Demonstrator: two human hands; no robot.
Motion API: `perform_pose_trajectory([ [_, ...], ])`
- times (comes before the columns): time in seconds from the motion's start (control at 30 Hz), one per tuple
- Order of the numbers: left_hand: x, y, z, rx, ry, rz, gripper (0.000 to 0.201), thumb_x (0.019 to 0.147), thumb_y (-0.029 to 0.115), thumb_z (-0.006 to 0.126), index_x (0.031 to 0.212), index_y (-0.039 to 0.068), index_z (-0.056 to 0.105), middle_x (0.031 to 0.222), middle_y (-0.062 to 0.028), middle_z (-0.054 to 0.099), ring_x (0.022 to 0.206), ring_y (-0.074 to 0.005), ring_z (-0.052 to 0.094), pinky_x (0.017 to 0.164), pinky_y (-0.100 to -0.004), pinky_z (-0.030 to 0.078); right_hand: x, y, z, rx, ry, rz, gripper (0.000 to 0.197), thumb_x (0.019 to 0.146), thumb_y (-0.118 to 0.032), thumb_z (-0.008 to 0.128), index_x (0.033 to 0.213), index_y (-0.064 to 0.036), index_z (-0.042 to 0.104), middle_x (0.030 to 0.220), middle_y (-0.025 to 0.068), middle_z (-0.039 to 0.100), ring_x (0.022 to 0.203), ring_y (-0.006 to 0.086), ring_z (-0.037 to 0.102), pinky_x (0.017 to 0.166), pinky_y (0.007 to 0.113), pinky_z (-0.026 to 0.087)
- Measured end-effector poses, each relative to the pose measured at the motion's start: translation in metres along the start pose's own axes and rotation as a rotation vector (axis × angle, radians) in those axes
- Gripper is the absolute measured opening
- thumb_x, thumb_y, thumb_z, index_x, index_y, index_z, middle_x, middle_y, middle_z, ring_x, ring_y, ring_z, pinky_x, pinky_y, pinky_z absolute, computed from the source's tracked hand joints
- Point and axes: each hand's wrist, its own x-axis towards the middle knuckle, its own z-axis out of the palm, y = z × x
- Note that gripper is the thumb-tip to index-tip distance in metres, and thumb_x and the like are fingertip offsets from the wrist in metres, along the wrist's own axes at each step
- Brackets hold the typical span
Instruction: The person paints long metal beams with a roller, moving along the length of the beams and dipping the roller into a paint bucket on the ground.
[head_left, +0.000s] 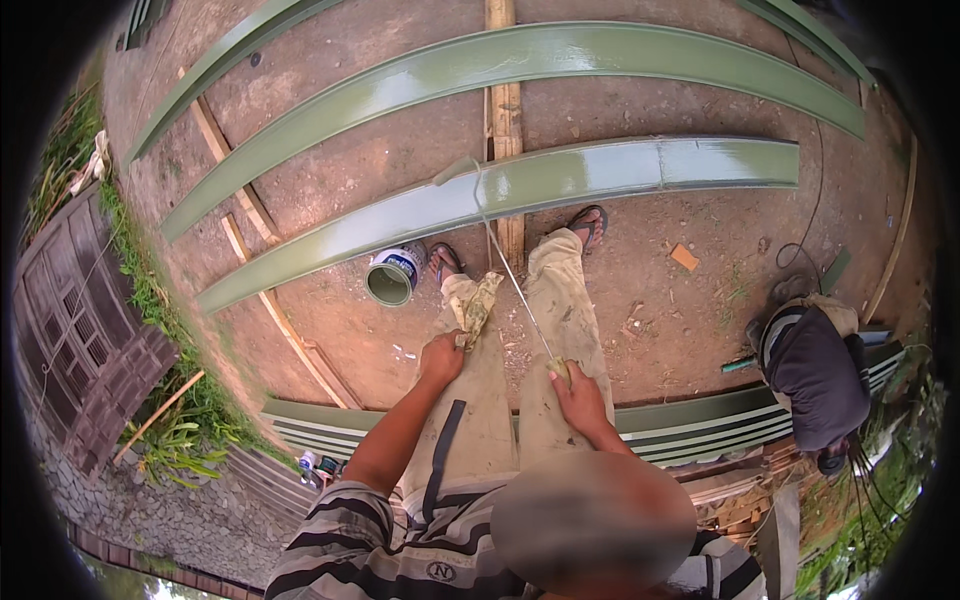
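Observation:
My right hand (582,398) is closed around the handle of a long-framed paint roller (514,280). Its thin metal rod runs forward and away from me. At the far end, the green roller head (457,171) rests against the upper edge of a long green metal beam (590,168). Wet-looking shine covers much of this beam. In my left hand (441,362), closed in front of my left thigh, is a stained yellowish rag (481,304). An open paint bucket (390,284), green inside, leans on the ground by my left foot.
More green beams (620,50) lie beyond, across wooden supports (507,120). Behind me is a stack of beams (700,425). A bent-over person in dark clothing (820,375) is at the right. A cable (820,200) and an orange-brown piece (684,257) lie on the dirt.

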Motion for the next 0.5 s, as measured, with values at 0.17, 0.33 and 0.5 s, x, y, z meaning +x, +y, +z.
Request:
perform_pose_trajectory([
  [0.17,-0.021,-0.007,-0.023,0.089,0.047,0.036,0.038,0.089,0.02,0.06,0.123,0.009,0.069,0.115,-0.0166,0.074,0.117,-0.0326,0.066,0.105,-0.0492,0.047,0.001,-0.093,0.025,-0.507,-0.255,-0.105,0.039,0.103,-0.038,0.057,0.124,-0.0055,0.059,0.088,0.0269,0.072,0.091,0.0489,0.07,0.084,0.059,0.053],
  [0.33,-0.03,-0.077,-0.019,-0.085,0.061,-0.009,0.039,0.091,0.022,0.061,0.127,0.008,0.068,0.118,-0.0191,0.071,0.116,-0.035,0.066,0.103,-0.0493,0.048,0.016,-0.131,0.092,-0.782,-0.318,-0.169,0.036,0.102,-0.034,0.057,0.119,-0.002,0.059,0.091,0.0275,0.073,0.091,0.0476,0.071,0.085,0.057,0.054],
  [0.5,-0.048,-0.118,-0.019,-0.282,-0.005,-0.044,0.04,0.092,0.022,0.06,0.13,0.009,0.067,0.122,-0.0219,0.069,0.116,-0.0372,0.066,0.105,-0.0491,0.049,0.047,-0.135,0.174,-0.905,-0.245,-0.263,0.037,0.101,-0.031,0.058,0.116,0.0032,0.059,0.082,0.0299,0.071,0.081,0.0464,0.072,0.079,0.057,0.055],
])
